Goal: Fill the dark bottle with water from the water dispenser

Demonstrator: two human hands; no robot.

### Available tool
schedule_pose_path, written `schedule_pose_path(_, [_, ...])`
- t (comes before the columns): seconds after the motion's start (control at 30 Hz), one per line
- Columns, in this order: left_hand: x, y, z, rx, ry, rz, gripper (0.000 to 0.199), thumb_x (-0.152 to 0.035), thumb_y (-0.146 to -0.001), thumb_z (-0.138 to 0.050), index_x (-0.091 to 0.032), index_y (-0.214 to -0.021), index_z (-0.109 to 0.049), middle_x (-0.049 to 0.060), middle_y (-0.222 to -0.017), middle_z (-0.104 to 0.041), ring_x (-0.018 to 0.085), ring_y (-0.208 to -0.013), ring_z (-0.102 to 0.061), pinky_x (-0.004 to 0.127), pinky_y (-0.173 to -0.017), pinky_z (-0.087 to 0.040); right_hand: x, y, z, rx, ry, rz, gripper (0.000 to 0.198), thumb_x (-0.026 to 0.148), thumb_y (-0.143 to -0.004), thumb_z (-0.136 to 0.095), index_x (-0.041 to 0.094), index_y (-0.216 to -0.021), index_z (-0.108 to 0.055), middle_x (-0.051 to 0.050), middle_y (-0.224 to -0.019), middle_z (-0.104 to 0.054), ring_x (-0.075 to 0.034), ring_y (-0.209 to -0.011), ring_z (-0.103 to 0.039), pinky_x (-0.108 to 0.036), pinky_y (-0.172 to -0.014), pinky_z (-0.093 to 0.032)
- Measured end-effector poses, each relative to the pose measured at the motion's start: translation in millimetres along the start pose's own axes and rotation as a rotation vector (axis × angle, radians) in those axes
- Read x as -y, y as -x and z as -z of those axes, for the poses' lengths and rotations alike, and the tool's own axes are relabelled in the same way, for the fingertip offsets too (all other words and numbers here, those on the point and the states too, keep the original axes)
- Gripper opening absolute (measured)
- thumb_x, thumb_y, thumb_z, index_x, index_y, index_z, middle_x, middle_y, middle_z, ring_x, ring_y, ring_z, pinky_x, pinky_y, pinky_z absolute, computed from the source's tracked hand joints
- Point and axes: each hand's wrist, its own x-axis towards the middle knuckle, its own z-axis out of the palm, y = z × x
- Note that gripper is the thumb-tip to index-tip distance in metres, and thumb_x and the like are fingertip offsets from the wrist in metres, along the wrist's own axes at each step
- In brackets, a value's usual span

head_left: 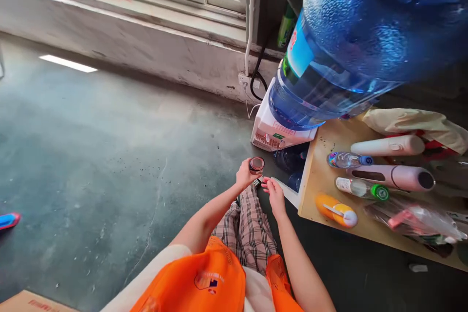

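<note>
Low in front of my plaid trousers, my left hand (pixel 244 174) is closed around a small dark cup (pixel 256 165) with a round, reddish-brown top facing up. Whether that top is a lid or the cup's inside is too small to tell. Just to the right, beside the cup's lower edge, is my right hand (pixel 274 195). Its fingers are slightly bent and apart, with no clear object between them. A white water dispenser (pixel 268 129) stands just beyond my hands, bearing a large blue water bottle (pixel 303 92) that looms over the upper right.
A wooden table (pixel 310 190) on the right bears a white flask (pixel 387 146), a pink flask (pixel 405 177), a green-capped bottle (pixel 360 188) and an orange-yellow object (pixel 334 209). A wall socket (pixel 248 80) with cables lies behind the dispenser. A cardboard box (pixel 32 302) is at lower left.
</note>
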Motion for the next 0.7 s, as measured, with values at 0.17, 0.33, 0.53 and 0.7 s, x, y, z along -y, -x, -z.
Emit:
schedule_pose_path(0.17, [-9, -70, -25, -0.007, -0.038, 0.071, 0.083, -0.035, -0.084, -0.084, -0.026, -0.155, -0.042, 0.013, -0.158, -0.055, 0.030, -0.143, -0.058, 0.040, -0.109, -0.055, 23, -82, -22, -0.107, -0.208, -0.111, 0.051, 0.062, -0.077, -0.083, 0.021, -0.106, -0.076, -0.009, -0.106, -0.081, -0.018, -0.085, -0.074, -0.027, -0.069, -0.058])
schedule_pose_path(0.33, [1, -114, -31, 0.025, -0.104, 0.149, 0.093, -0.039, -0.082, -0.086, -0.024, -0.159, -0.036, 0.016, -0.154, -0.055, 0.032, -0.139, -0.057, 0.042, -0.109, -0.053, 33, -149, -33, -0.152, -0.274, -0.209, 0.040, 0.048, -0.076, -0.086, 0.022, -0.104, -0.073, -0.005, -0.101, -0.080, -0.016, -0.083, -0.074, -0.025, -0.069, -0.057])
schedule_pose_path(0.53, [20, -155, -38, 0.076, -0.154, 0.170, 0.090, -0.039, -0.079, -0.087, -0.023, -0.155, -0.040, 0.016, -0.149, -0.055, 0.033, -0.135, -0.056, 0.042, -0.104, -0.054, 16, -180, -41, -0.189, -0.245, -0.251, 0.041, 0.047, -0.076, -0.086, 0.021, -0.105, -0.073, -0.005, -0.103, -0.080, -0.016, -0.086, -0.074, -0.026, -0.071, -0.057])
schedule_pose_path(0.7, [24, -183, -53, 0.072, -0.153, 0.143, 0.089, -0.036, -0.083, -0.085, -0.021, -0.158, -0.038, 0.019, -0.158, -0.048, 0.034, -0.138, -0.052, 0.045, -0.110, -0.051, -6, -179, -58, -0.220, -0.092, -0.258, 0.048, 0.057, -0.080, -0.082, 0.020, -0.108, -0.072, -0.005, -0.101, -0.078, -0.014, -0.081, -0.073, -0.023, -0.067, -0.054])
